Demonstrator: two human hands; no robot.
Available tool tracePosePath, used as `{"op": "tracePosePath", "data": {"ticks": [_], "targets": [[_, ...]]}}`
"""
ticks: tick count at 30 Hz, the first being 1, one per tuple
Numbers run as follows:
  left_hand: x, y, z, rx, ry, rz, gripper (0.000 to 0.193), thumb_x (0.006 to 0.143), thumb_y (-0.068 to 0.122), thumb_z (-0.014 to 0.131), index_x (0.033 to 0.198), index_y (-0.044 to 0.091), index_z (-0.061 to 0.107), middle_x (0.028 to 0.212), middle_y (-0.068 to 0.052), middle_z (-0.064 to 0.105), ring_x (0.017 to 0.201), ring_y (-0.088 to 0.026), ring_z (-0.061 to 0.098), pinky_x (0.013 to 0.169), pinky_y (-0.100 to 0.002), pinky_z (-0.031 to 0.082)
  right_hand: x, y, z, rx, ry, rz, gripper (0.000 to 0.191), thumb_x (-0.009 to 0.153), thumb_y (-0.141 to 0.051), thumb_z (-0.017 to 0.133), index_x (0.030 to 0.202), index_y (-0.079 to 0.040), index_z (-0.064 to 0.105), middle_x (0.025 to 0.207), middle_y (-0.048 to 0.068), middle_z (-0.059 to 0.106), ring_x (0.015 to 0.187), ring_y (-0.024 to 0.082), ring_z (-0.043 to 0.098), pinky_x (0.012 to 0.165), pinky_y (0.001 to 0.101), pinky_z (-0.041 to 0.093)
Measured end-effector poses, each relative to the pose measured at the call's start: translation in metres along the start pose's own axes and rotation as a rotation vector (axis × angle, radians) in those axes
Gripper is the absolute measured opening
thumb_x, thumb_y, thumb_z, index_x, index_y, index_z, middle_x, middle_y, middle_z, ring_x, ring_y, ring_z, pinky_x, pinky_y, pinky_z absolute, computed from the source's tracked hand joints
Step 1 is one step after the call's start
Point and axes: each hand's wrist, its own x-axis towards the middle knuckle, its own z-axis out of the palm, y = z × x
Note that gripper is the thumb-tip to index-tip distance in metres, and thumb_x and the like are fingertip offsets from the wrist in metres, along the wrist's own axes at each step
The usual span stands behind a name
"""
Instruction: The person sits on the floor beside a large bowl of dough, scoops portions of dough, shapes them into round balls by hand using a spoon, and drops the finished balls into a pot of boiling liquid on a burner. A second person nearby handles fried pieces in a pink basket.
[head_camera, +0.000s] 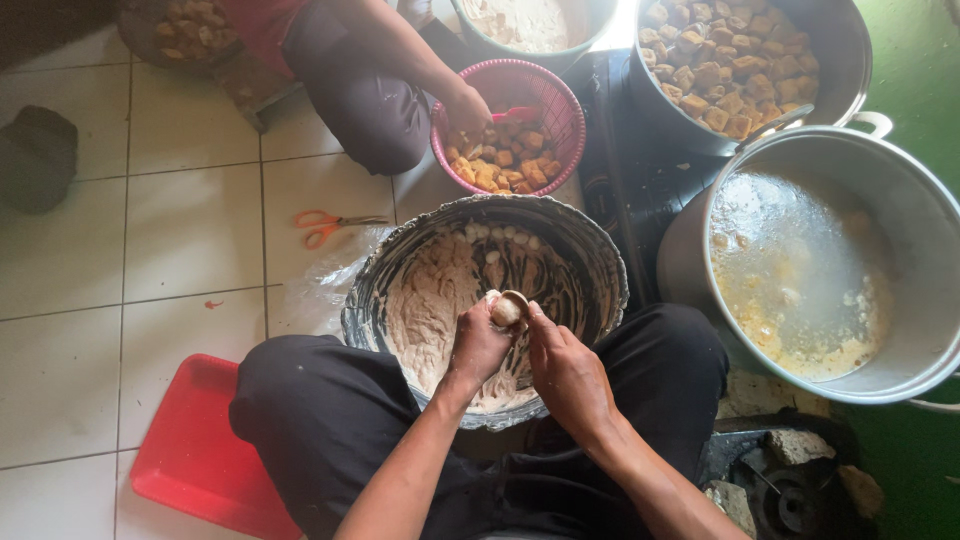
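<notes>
A dark basin (590, 250) smeared with pale dough paste sits between my knees. My left hand (478, 345) is closed around a lump of the paste over the basin's near side, and a small ball of paste (505, 311) bulges from the top of the fist. My right hand (568, 372) holds a spoon (518, 300) against that ball. Several small white balls lie along the basin's far inner wall (500, 238).
A large steel pot (905, 215) of cloudy liquid stands at my right. Beyond it, a pot of fried cubes (730, 60). Another person's hand (467, 108) reaches into a pink basket (560, 100) of cubes. Orange scissors (328, 224) and a red tray (195, 450) lie on the tiles.
</notes>
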Motion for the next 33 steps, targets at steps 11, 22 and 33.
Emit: {"op": "tracePosePath", "data": {"ticks": [11,22,33], "targets": [[0.004,-0.023,0.014,-0.034,-0.073,0.186,0.008,0.088,0.011,0.072,0.092,0.005,0.069,0.079,-0.013,0.073,0.075,-0.018,0.076,0.064,-0.034,0.056,0.011,0.031,-0.021,1.013,-0.364,0.631,0.035,0.1,-0.02,0.064,0.132,-0.006,0.07,0.08,-0.003,0.062,0.058,0.005,0.046,0.048,0.0209,0.036],[0.014,-0.102,0.008,0.251,-0.01,-0.109,0.026,0.09,0.027,0.075,0.087,0.003,0.065,0.071,-0.018,0.07,0.065,-0.027,0.069,0.061,-0.039,0.051,0.083,0.185,-0.188,0.877,0.286,0.774,0.039,0.099,-0.026,0.064,0.135,-0.011,0.064,0.081,-0.002,0.059,0.054,0.003,0.041,0.044,0.0195,0.03],[0.033,-0.096,0.02,0.316,-0.076,-0.187,0.029,0.09,0.03,0.075,0.091,0.003,0.065,0.076,-0.019,0.071,0.071,-0.033,0.07,0.068,-0.041,0.053,0.104,0.272,-0.163,-0.454,0.157,0.645,0.066,0.089,-0.001,0.045,0.154,-0.013,0.041,0.122,0.037,0.056,0.108,0.055,0.059,0.09,0.0582,0.048]]}}
